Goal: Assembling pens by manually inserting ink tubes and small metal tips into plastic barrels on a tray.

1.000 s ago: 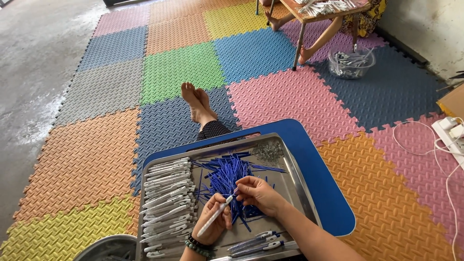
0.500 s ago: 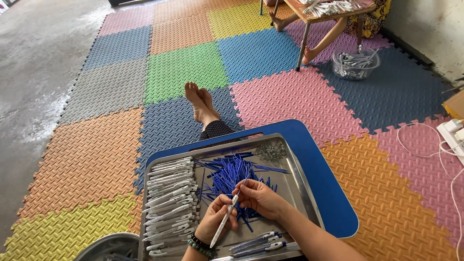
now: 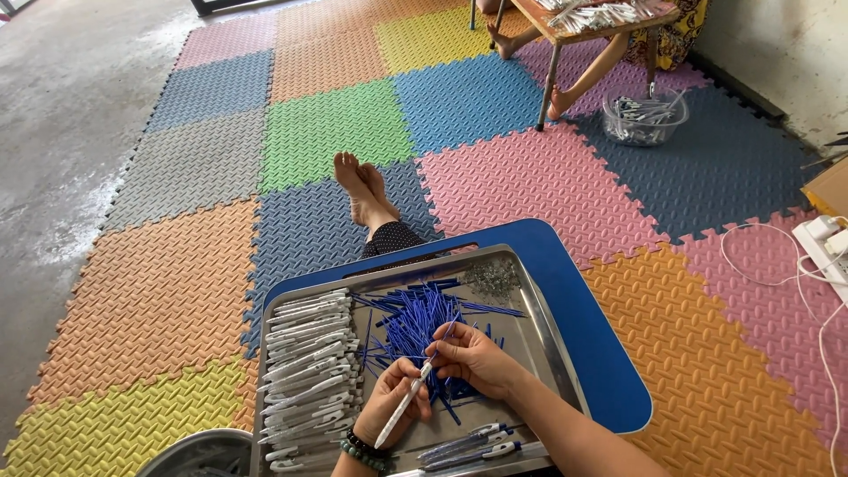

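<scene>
A metal tray (image 3: 543, 340) rests on a blue lap board (image 3: 587, 318) over my legs. My left hand (image 3: 389, 406) holds a white pen barrel (image 3: 405, 405) slanted over the tray. My right hand (image 3: 473, 358) pinches a thin blue refill (image 3: 449, 331) at the barrel's upper end. A heap of blue refills (image 3: 415, 322) lies in the tray's middle. Several white barrels (image 3: 309, 358) are stacked along its left side. A few finished pens (image 3: 468, 442) lie at the near edge. Small metal springs (image 3: 490, 276) sit in the far right corner.
Coloured foam floor mats (image 3: 318, 132) cover the floor, with bare concrete (image 3: 62, 106) at left. My bare feet (image 3: 362, 185) stretch ahead. Another person's legs (image 3: 574, 84) show under a low wooden table (image 3: 601, 22). A clear tub (image 3: 645, 119) of pen parts stands beside it. A power strip (image 3: 821, 243) with white cable lies at right. A grey bucket rim (image 3: 199, 450) shows bottom left.
My view has shifted slightly. My hands stay over the tray; the barrel has tilted and my right hand has brought a blue refill to its end.
</scene>
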